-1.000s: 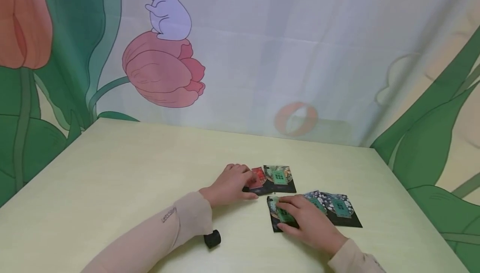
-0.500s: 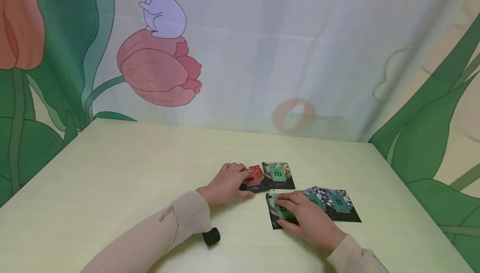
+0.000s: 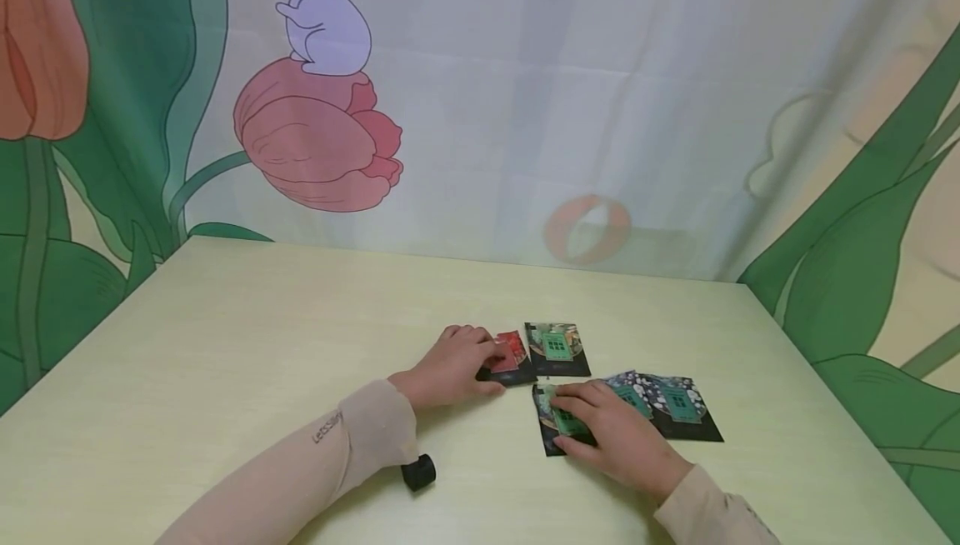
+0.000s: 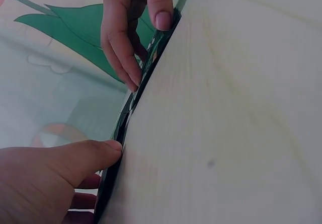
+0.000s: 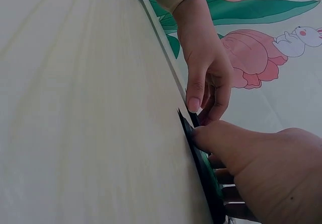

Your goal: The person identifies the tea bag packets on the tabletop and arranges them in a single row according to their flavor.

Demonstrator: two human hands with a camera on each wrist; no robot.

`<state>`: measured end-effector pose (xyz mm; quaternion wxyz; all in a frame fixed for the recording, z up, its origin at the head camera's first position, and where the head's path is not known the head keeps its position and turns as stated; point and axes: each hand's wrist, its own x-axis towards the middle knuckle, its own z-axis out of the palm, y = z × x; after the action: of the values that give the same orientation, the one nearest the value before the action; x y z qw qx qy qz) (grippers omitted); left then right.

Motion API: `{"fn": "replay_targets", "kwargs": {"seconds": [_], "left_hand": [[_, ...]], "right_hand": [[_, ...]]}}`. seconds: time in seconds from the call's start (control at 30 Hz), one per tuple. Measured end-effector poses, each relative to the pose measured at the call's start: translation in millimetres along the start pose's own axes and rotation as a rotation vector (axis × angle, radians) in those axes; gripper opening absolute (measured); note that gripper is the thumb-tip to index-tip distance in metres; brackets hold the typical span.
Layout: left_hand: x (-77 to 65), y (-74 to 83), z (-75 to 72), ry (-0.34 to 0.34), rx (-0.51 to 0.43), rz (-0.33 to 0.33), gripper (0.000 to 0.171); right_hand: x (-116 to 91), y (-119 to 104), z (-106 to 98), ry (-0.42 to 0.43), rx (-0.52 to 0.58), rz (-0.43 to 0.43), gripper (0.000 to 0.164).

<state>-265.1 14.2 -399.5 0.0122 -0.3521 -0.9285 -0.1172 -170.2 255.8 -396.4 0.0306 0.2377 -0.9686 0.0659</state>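
Bent over a flat black packet with a red label [image 3: 517, 353], my left hand [image 3: 453, 366] grips its left side. In the left wrist view, the thumb lies at the packet's near edge, fingers behind. My right hand [image 3: 626, 441] spans a green-labelled packet [image 3: 546, 424], thumb at the near edge and fingers over the top, partly hiding it. Behind them lies another green-labelled packet [image 3: 557, 347], just right of the red one. To the right, two overlapping packets with teal labels and floral print rest on the table; the outer packet [image 3: 681, 403] shows fully, the inner packet [image 3: 632, 393] partly.
A small black cylindrical object [image 3: 419, 472] shows beside the left cuff. The pale table [image 3: 262, 345] runs back to a printed curtain [image 3: 480, 112] with tulips and a rabbit. More curtain [image 3: 862, 295] borders the right side.
My left hand has drawn the red-labelled packet slightly left, opening a narrow gap to the green-labelled packet behind. The right hand has stayed on its packet. The head view has shifted slightly.
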Motion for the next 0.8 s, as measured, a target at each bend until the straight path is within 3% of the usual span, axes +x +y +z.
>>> {"fn": "replay_targets", "kwargs": {"seconds": [0.8], "left_hand": [[-17.9, -7.8, -7.2, -0.025, -0.066, 0.038, 0.052]], "right_hand": [[-0.3, 1.1, 1.4, 0.008, -0.010, -0.005, 0.049]]}}
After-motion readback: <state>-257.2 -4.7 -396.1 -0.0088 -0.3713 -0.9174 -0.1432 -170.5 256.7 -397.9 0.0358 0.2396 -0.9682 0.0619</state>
